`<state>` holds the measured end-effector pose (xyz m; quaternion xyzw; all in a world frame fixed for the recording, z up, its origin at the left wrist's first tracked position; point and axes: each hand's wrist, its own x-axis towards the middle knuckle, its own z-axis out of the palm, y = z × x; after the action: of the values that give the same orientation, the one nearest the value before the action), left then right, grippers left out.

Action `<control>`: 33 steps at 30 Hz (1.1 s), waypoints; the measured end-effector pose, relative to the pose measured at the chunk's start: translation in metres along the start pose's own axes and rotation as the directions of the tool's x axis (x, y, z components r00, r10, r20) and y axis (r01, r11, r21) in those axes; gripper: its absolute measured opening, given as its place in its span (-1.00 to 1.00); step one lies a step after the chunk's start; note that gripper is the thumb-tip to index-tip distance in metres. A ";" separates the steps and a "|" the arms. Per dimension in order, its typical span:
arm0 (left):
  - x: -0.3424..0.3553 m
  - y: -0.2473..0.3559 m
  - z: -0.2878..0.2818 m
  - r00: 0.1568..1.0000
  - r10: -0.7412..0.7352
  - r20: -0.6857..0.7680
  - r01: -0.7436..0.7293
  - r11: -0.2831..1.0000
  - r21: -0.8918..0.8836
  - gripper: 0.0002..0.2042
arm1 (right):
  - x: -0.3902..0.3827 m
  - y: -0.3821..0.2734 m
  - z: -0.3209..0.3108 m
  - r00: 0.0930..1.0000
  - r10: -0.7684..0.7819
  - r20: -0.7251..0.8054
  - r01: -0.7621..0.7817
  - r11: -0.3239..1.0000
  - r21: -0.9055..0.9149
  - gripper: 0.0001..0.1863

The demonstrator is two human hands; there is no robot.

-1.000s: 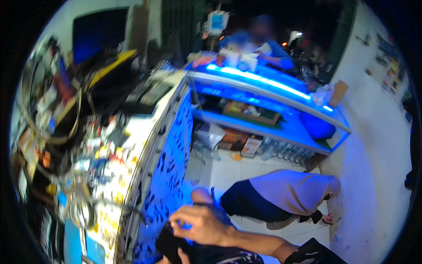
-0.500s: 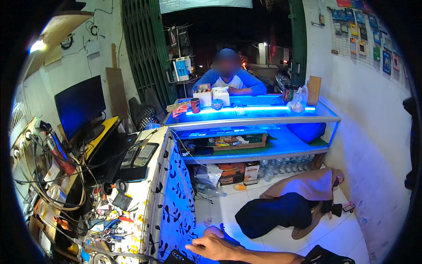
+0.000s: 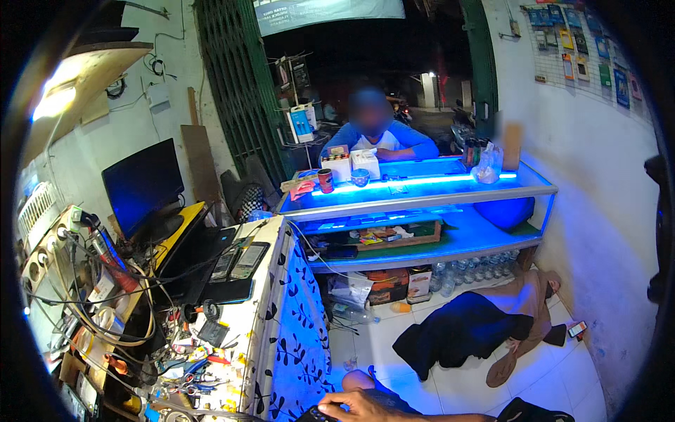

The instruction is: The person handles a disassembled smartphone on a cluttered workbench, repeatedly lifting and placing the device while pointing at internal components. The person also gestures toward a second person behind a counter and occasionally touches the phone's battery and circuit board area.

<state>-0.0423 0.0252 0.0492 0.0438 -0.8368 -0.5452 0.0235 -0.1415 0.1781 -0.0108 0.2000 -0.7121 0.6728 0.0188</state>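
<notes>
At the bottom centre, my right hand (image 3: 350,404) rests on a small black object (image 3: 309,415), its fingers curled over it; the object is cut off by the lower edge. I cannot see my left hand. Just left is a bright workbench littered with pliers, screwdrivers and small parts (image 3: 200,373). Farther along it lie opened phones (image 3: 239,271) on dark mats. A blue-lit curtain with leaf patterns (image 3: 295,330) hangs down the bench's side. My bent leg shows beside my hand.
Left are a monitor (image 3: 143,186) and tangled cables. A person leans on the blue-lit glass display counter (image 3: 464,190); water bottles (image 3: 478,271) stand beneath. Someone in dark and brown clothing lies on the tiled floor (image 3: 464,330), a phone (image 3: 578,328) nearby. Accessories hang right (image 3: 576,53).
My view has lifted and steadied. My right hand has lowered onto the black object, and my left hand, visible a second ago, is out of sight. The person on the floor shifted slightly.
</notes>
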 end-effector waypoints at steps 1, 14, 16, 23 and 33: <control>-0.001 0.000 0.000 1.000 0.006 -0.006 -0.006 1.000 0.023 -0.60 | 0.000 0.002 0.002 1.000 0.000 -0.008 0.000 1.000 -0.017 -0.65; 0.010 -0.049 -0.009 0.885 0.042 -0.463 -0.059 0.998 -0.022 -0.41 | -0.041 -0.081 0.029 0.876 0.288 0.387 -0.331 0.943 0.047 -0.49; 0.009 -0.058 -0.012 0.882 0.033 -0.471 -0.028 0.999 0.018 -0.43 | -0.041 -0.084 0.035 0.875 0.301 0.380 -0.306 0.951 -0.048 -0.58; 0.024 -0.075 -0.031 0.671 0.107 -0.734 -0.157 0.988 0.001 -0.40 | -0.046 -0.091 0.030 0.838 0.343 0.424 -0.392 0.919 0.031 -0.67; 0.003 -0.033 -0.010 0.956 0.044 -0.289 -0.185 0.856 -0.483 -0.78 | -0.039 -0.090 0.024 0.833 0.429 0.350 -0.444 0.895 -0.042 -0.71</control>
<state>-0.0431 0.0028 0.0229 0.0591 -0.6549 -0.7317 0.1797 -0.0719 0.1637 0.0612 0.1493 -0.7167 0.6271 -0.2663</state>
